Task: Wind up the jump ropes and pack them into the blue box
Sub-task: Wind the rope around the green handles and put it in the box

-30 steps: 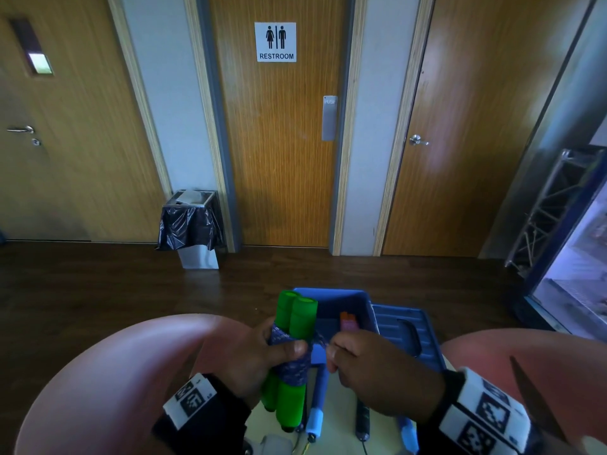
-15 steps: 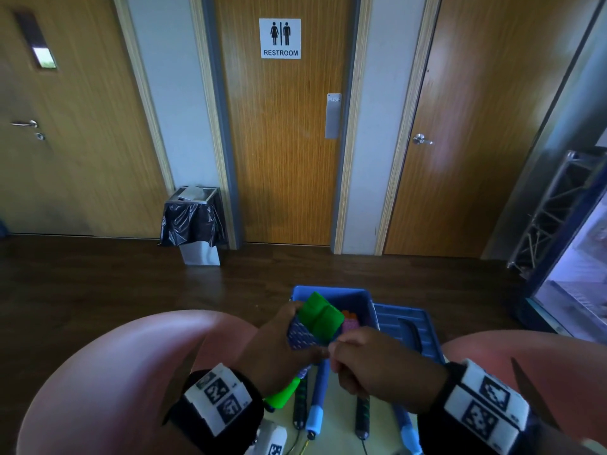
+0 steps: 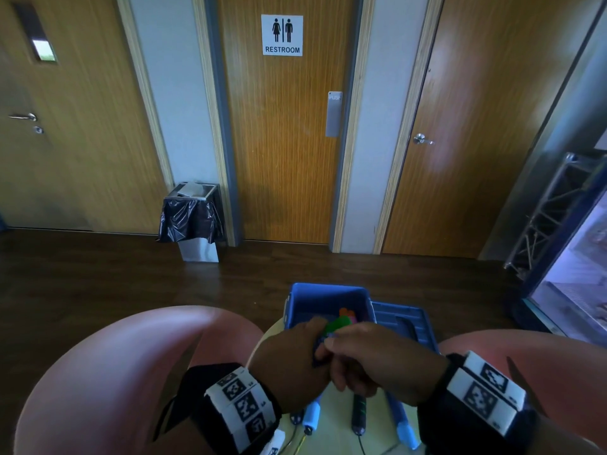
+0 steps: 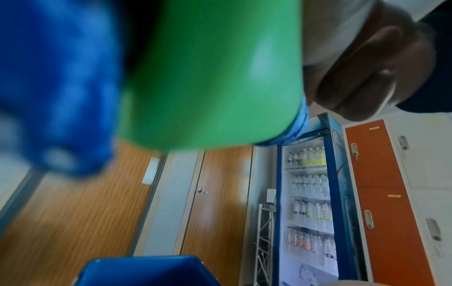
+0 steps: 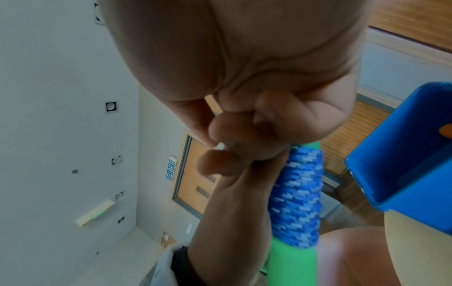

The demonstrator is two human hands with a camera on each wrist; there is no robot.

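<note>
My left hand [image 3: 295,353] grips a jump rope bundle: two green handles [image 3: 338,325] side by side with blue-and-white rope [image 5: 296,197] wound tightly round them. The handle tips point forward over the near rim of the open blue box [image 3: 328,300]. My right hand [image 3: 361,356] is pressed against the left one, its curled fingers [image 5: 244,135] pinching the rope at the top of the winding. Something orange and pink [image 3: 346,313] lies inside the box. In the left wrist view the green handle [image 4: 208,77] fills the frame, blurred.
The box's blue lid [image 3: 404,320] lies just right of it on the small pale table [image 3: 331,435]. Other rope handles lie near me: light blue [image 3: 312,415], dark [image 3: 358,412], blue [image 3: 400,418]. Pink chairs [image 3: 115,372] flank the table. A drinks fridge [image 4: 310,193] stands at right.
The green-handled bundle has tipped from upright to pointing forward and down, and both hands have carried it ahead to the box's near rim.
</note>
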